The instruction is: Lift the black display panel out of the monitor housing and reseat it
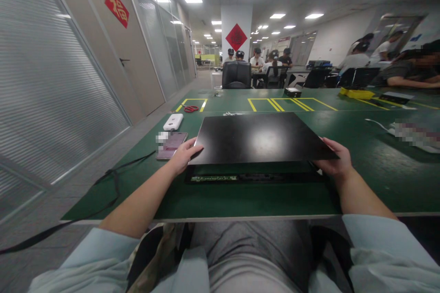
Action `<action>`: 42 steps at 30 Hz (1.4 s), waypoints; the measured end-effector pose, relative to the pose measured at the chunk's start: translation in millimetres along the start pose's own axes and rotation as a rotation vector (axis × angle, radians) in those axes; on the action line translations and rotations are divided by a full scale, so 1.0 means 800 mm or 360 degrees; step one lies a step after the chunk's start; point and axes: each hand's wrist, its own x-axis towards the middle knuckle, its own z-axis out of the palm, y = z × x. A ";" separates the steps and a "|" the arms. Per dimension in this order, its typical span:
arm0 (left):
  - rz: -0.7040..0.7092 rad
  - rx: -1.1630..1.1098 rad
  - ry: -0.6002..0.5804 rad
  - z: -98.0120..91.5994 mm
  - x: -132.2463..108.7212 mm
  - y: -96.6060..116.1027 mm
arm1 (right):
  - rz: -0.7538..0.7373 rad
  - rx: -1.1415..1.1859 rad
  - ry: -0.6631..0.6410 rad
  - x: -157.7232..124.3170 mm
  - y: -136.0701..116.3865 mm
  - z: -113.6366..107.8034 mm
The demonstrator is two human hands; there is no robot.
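A flat, glossy black panel (pixel 254 139), which looks like a display screen, is held level just above the green table (pixel 247 203). My left hand (pixel 184 155) grips its left edge, thumb on top. At the opposite edge, my right hand (pixel 336 156) is closed round the right side, its fingers partly hidden beneath. Below the panel's near edge lies a long black frame (pixel 282 177) with a strip of green circuit board (pixel 213 177) along its left part. The panel covers the rest of that frame.
Left of the panel lie a phone (pixel 175 142), a white power bank (pixel 173 122) and red-handled scissors (pixel 191 109). A black strap (pixel 115 174) crosses the table's left edge. Yellow tape lines (pixel 271 104), a small black box (pixel 292 92) and a yellow object (pixel 356 94) are farther back. People sit beyond.
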 end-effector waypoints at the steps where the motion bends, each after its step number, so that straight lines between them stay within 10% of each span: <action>1: 0.0002 0.0006 0.0003 0.000 0.000 0.000 | 0.0055 -0.0014 -0.0014 -0.003 -0.001 0.003; 10: 0.0116 0.0152 0.0053 0.000 0.004 -0.010 | -0.0252 0.0062 0.0098 -0.004 -0.006 0.004; 26: 0.0098 0.0311 0.0040 -0.003 0.005 -0.014 | -0.0723 0.0628 0.1078 0.025 0.006 -0.012; 42: 0.0094 0.0385 -0.0041 -0.003 0.004 -0.014 | -0.0180 0.0510 0.1152 0.059 0.034 -0.027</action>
